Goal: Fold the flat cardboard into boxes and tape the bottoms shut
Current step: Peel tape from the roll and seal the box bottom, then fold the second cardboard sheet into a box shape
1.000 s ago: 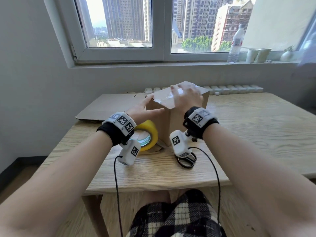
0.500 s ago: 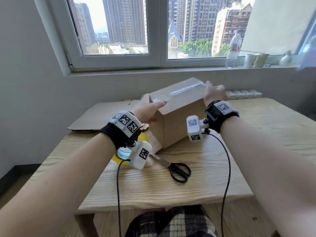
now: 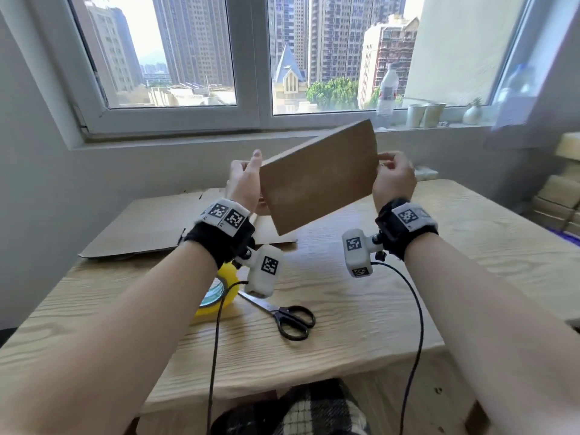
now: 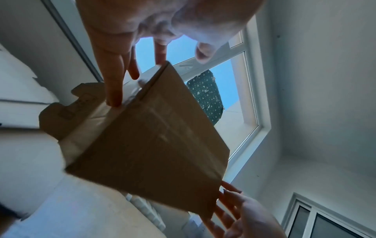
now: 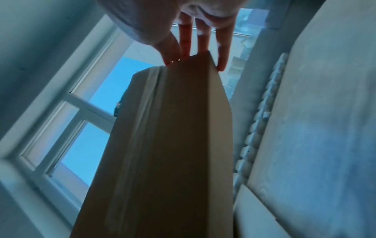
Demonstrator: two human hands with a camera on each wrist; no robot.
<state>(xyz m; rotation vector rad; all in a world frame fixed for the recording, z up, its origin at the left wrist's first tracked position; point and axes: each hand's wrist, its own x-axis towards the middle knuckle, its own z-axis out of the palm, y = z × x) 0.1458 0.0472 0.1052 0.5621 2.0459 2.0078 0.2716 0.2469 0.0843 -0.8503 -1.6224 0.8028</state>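
Head view: I hold the folded brown cardboard box point(image 3: 318, 175) up in the air above the pale wooden worktop point(image 3: 345, 328), tilted, one plain side facing me.
Left hand: my left hand point(image 3: 244, 183) is on the box's left end; the fingers point(image 4: 114, 83) lie straight along the cardboard, spread a little, pressing rather than curling round it.
Right hand: my right hand point(image 3: 394, 180) takes the box's right end; in the head view the fingers look bent at the edge, and the right wrist view shows the fingers point(image 5: 203, 41) reaching over the corner, one on each side of it.
Tape on box: a strip of clear tape point(image 5: 150, 90) runs along one face, seen from the right wrist.
Box flaps: the left wrist view shows notched flaps point(image 4: 61, 111) standing out at one end.
Worktop: the yellow roll of tape point(image 3: 219, 293) lies partly hidden under my left forearm; the black-handled scissors point(image 3: 282, 315) lie just beside it, blades toward the roll.
Flat stock: a flat sheet of brown cardboard point(image 3: 150, 227) lies at the far left of the worktop, below the window.
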